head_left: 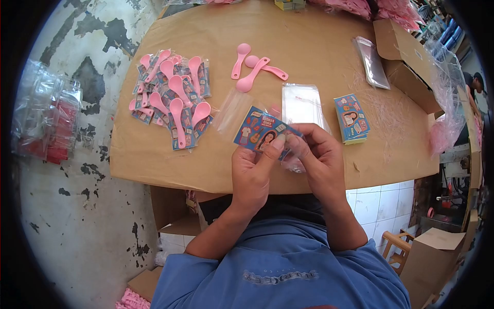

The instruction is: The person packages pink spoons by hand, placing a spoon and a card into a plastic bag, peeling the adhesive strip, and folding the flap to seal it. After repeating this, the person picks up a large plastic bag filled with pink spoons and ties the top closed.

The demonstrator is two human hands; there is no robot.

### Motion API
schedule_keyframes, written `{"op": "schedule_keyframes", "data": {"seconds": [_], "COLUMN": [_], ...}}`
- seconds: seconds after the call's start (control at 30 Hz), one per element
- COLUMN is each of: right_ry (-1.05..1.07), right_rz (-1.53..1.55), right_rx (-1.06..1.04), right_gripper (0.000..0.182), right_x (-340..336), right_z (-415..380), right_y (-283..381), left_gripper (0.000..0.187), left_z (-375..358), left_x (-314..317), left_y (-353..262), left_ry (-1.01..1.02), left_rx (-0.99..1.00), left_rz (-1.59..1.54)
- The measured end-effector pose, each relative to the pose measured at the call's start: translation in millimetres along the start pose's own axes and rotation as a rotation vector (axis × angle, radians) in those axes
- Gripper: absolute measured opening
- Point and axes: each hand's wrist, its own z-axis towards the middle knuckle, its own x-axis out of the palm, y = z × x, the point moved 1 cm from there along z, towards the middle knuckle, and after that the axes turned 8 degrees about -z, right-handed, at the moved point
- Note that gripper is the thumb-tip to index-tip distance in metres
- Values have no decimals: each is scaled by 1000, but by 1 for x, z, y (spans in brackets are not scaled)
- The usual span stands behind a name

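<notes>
My left hand (251, 172) pinches the lower edge of a blue printed card (257, 131), thumb on top. My right hand (323, 157) grips the card's right end with thumb and fingers. Part of a pink item and clear plastic shows behind and below the card, mostly hidden by my hands. Just beyond lie a stack of clear plastic bags (301, 100) and a loose clear bag (234, 109). A stack of the same blue cards (353, 116) sits right of my right hand. Three loose pink spoons, one a long pink spoon (252, 76), lie farther back.
A heap of bagged pink spoons with cards (177, 98) covers the table's left side. At the right stand an open cardboard box (404, 67) and another pack of clear bags (373, 64). The brown-covered table (195, 167) ends just before my body. A person (471, 98) is at far right.
</notes>
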Motion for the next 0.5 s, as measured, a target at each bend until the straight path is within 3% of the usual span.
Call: {"op": "schedule_keyframes", "data": {"seconds": [0.1,0.2,0.4,0.5], "right_ry": [-33,-34,-77,-43], "right_rz": [-15,-40,21,-22], "right_rx": [23,17,56,142], "right_gripper": [22,20,22,26], "right_x": [2,5,10,13], "right_z": [-3,-7,-13,-13], "right_y": [-1,-1,-4,5], "left_gripper": [54,69,57,57], "left_z": [5,10,11,9], "left_x": [11,7,5,3], "left_y": [-11,-18,-14,-15], "left_ry": [-19,86,203,163], "left_rx": [60,125,136,51], "left_rz": [-223,-378,-573,-498]}}
